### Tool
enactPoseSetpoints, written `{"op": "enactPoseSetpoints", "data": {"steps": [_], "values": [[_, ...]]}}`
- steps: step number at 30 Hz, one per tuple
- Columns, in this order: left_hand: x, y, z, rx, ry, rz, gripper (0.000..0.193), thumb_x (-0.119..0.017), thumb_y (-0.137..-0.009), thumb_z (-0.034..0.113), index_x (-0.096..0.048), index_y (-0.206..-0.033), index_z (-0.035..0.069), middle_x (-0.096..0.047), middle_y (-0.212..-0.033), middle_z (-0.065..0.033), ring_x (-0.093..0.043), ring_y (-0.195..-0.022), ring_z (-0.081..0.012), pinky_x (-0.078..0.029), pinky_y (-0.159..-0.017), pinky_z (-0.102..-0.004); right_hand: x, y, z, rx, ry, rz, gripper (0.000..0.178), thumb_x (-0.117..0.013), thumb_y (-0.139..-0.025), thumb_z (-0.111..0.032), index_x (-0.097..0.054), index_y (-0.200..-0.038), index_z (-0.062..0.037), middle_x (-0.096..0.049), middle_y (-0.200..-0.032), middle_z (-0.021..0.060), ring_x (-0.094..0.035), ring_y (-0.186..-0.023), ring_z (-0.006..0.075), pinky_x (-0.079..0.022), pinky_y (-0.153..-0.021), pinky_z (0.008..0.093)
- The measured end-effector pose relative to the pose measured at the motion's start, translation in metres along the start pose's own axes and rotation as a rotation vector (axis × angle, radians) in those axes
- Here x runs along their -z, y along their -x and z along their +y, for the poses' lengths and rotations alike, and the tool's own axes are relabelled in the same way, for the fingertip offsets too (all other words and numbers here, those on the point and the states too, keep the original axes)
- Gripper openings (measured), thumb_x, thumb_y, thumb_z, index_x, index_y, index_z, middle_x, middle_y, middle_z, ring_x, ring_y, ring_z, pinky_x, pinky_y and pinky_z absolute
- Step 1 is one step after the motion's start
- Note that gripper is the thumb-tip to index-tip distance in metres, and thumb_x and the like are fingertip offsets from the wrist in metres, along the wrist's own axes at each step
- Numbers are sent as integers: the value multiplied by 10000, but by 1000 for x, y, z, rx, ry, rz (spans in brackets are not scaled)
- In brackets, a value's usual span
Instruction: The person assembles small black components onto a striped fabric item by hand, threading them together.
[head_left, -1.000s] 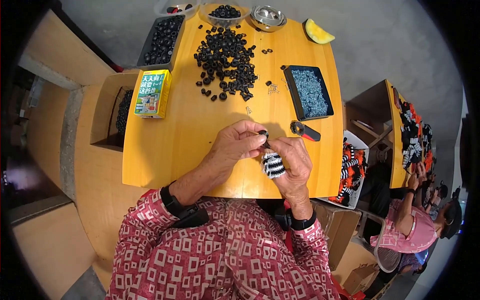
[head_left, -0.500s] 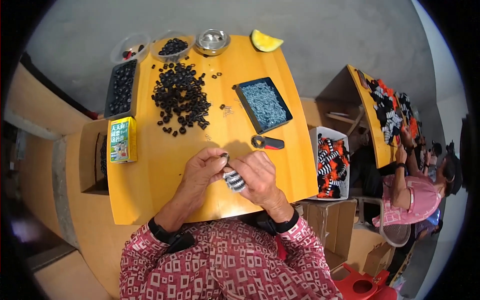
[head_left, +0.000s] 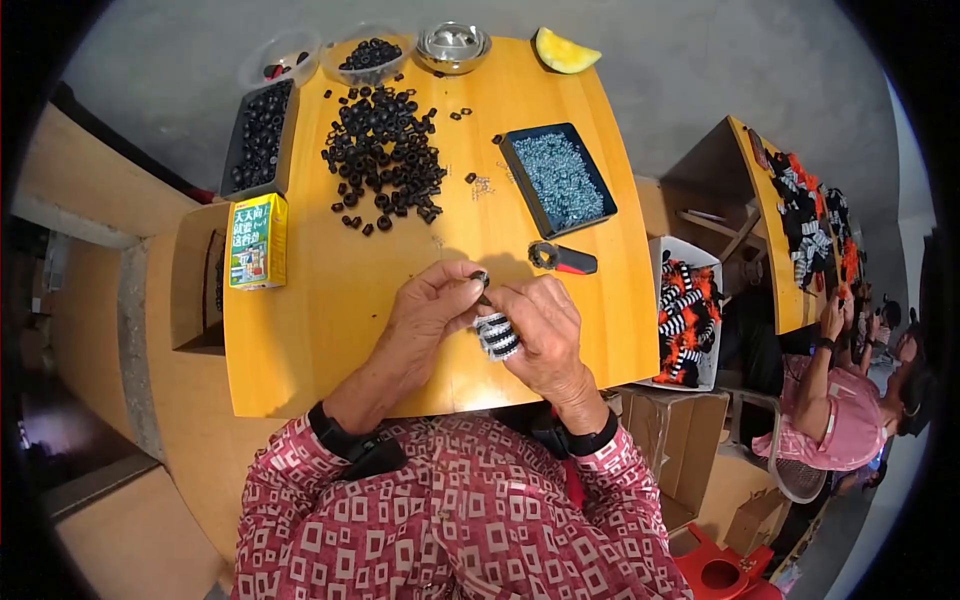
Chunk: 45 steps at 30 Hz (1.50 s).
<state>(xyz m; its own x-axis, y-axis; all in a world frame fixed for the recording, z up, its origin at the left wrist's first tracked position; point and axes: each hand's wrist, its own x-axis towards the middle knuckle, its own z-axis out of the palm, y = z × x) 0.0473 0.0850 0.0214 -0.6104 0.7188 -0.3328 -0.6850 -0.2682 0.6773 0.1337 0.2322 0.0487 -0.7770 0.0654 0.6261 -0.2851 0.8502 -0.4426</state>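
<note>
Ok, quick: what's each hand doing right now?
Left hand: closed, fingertips pinching a small black ring.
Right hand: closed around a black-and-white striped part.

Smooth wooden table (head_left: 330, 330), shiny metal bowl (head_left: 452, 45), matt black rubber rings (head_left: 385, 155)

Green drink carton (head_left: 257, 241), steel bowl (head_left: 453, 44), yellow fruit wedge (head_left: 565, 52), red-handled tool (head_left: 563, 260) on the yellow table (head_left: 300, 330)

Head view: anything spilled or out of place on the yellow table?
Black rings lie heaped loose on the table, a few strays scattered toward the blue tray. Nothing looks damaged.
</note>
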Motion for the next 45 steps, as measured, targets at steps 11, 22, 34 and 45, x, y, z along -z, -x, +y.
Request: {"op": "enactPoseSetpoints", "data": {"steps": [11, 22, 34, 45], "values": [[4, 0, -1, -46, -79, -128, 223, -668, -969, 142, -619, -1171, 60, -669, -1079, -20, -652, -997, -109, -536, -907, -256, 18, -12, 12, -138, -139, -18, 289, -827, -711, -27, -670, -953, -19, -682, -865, 102, -645, -770, 244, -511, -702, 327], [7, -1, -3, -62, -135, -140, 243, -648, -975, 141, -609, -1186, 27, -675, -1083, -31, -646, -993, -112, -519, -898, -272, 17, -11, 13, -50, -93, -88, 308, -744, -690, 17, -677, -989, -9, -665, -877, 116, -631, -785, 289, -504, -699, 372], [11, 4, -8, -211, -308, -109, 176, -618, -949, 7, -625, -1122, -25, -655, -1001, -16, -610, -964, -81, -505, -870, -237, 16, -8, 5, 41, -11, -186, 463, -709, -601, 67, -700, -1063, 30, -671, -927, 142, -632, -816, 308, -513, -738, 387], [10, 11, -8, -107, -244, -121, 198, -619, -943, 8, -626, -1138, -27, -676, -996, -52, -654, -942, -115, -553, -856, -274, 13, 5, 1, 18, -22, -154, 481, -687, -606, 68, -710, -1085, 34, -656, -885, 136, -627, -783, 294, -515, -700, 376]]}}
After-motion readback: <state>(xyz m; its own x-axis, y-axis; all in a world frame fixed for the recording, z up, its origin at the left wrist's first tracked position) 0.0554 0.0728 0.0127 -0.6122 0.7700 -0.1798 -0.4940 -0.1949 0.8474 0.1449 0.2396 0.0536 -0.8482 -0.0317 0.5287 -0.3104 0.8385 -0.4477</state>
